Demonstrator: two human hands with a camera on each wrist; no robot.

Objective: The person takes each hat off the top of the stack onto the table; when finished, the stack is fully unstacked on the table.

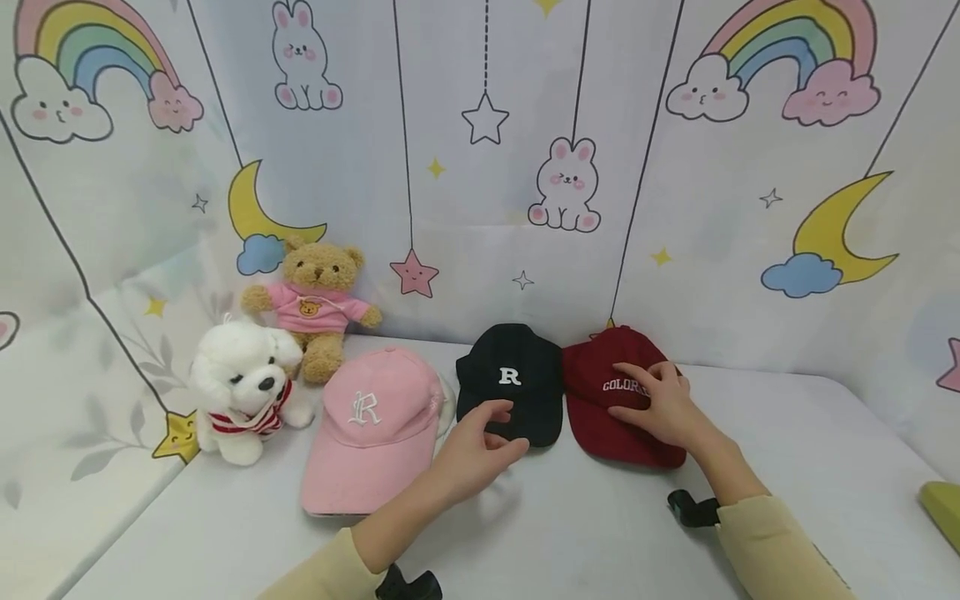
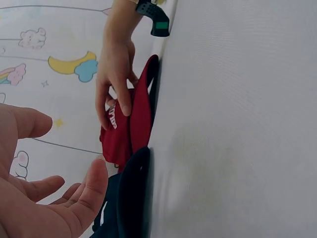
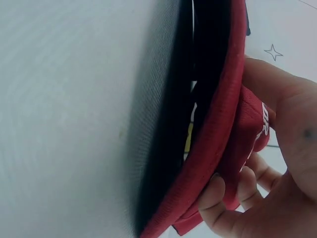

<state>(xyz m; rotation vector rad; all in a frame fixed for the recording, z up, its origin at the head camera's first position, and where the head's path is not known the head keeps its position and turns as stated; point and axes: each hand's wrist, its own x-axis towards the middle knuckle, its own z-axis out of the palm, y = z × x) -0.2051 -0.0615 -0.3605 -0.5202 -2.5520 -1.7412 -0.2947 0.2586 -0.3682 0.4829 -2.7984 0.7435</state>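
Note:
My right hand is over the front of a dark red cap with white lettering, fingers spread and lightly bent. In the right wrist view its fingers are right at the cap's brim and crown. The red cap lies upright on the table, its brim toward me. My left hand hovers before a black cap marked with a white R, fingers spread apart and nothing between them. In the left wrist view this black cap shows beside the hand, lower right of its fingertips.
Left of the black cap lies a pink cap with a white letter. Beyond it are a white plush dog and a brown teddy bear in pink. A cartoon-printed backdrop stands behind the white table. A yellow-green object is at far right.

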